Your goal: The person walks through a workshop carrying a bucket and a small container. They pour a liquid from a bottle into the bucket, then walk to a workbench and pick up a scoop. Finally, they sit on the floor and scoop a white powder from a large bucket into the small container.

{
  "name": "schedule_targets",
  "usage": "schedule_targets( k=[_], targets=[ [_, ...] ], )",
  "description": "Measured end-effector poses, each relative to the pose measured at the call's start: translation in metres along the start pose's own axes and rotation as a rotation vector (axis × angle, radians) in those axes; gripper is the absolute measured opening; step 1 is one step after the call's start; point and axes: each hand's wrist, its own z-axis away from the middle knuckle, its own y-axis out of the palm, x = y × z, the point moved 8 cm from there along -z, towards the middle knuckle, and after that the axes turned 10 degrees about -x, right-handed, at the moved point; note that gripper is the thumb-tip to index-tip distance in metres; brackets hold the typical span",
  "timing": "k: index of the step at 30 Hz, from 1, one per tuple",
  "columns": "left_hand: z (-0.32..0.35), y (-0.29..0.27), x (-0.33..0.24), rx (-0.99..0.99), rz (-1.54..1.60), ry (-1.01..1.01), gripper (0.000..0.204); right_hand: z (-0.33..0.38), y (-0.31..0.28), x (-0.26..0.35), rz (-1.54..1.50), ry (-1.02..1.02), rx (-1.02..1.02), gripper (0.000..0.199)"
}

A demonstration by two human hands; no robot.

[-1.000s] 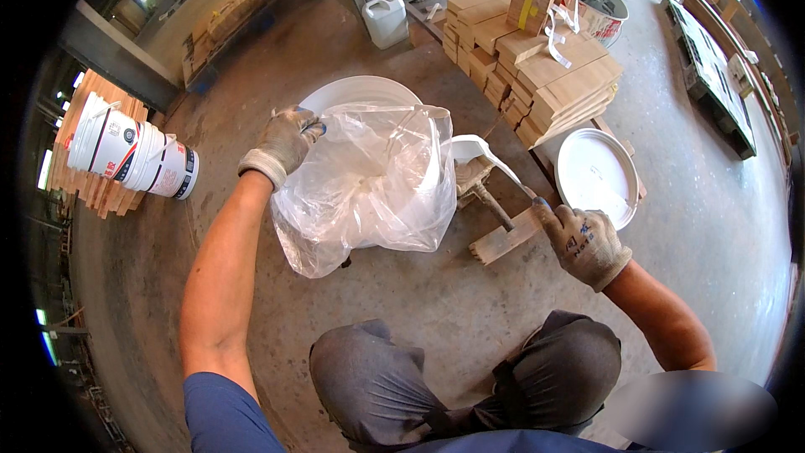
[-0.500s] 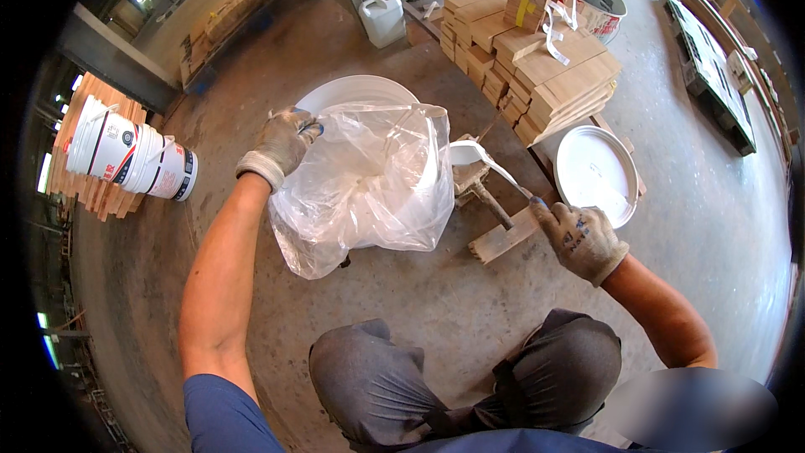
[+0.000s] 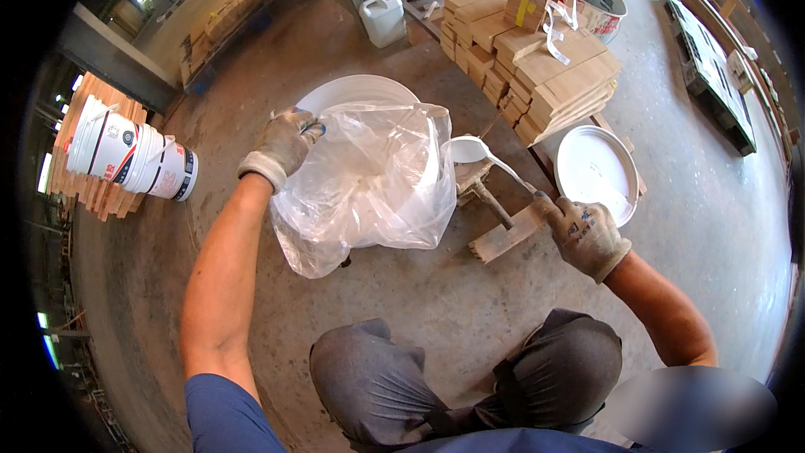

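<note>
A clear plastic bag (image 3: 360, 201) drapes over a white bucket (image 3: 356, 82) in front of me, hiding most of what is inside. My gloved left hand (image 3: 289, 147) is closed on the bag at the bucket's left rim. To the right of the bag I hold a white ladle (image 3: 470, 149) by its long handle; my gloved right hand (image 3: 587, 239) is wrapped round the handle's end. The ladle's bowl is beside the bag's right edge, above a small stand (image 3: 478, 184) with a crusted bar. Whether the bowl holds anything I cannot tell.
A round white lid (image 3: 591, 169) lies beyond my right hand. Stacked wooden blocks (image 3: 545, 75) stand at the far right, with a metal drum (image 3: 599, 13) behind. A white jug (image 3: 384, 21) is at the back, labelled buckets (image 3: 134, 155) at the left, and a dark pallet (image 3: 708, 75) at the far right.
The ladle's bowl has tilted slightly, so more of its inside shows. My right hand has shifted a touch; my left hand stays on the bag.
</note>
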Motion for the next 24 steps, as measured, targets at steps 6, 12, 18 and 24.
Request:
schedule_targets(
  k=[6,12,18,24],
  targets=[
    [0.001,-0.001,0.002,-0.031,-0.001,-0.041,0.028,0.001,0.004,0.0,0.012,-0.009,-0.012,0.053],
    [0.0,-0.001,0.0,-0.032,-0.002,-0.018,0.03,0.002,0.005,-0.001,0.03,-0.001,0.013,0.053],
    [0.002,-0.001,0.001,-0.035,-0.044,-0.031,0.03,-0.001,0.003,-0.001,0.02,0.012,0.039,0.052],
    [0.004,-0.002,-0.006,-0.011,-0.029,-0.046,0.031,-0.014,-0.006,-0.005,0.025,0.003,0.074,0.045]
  ],
)
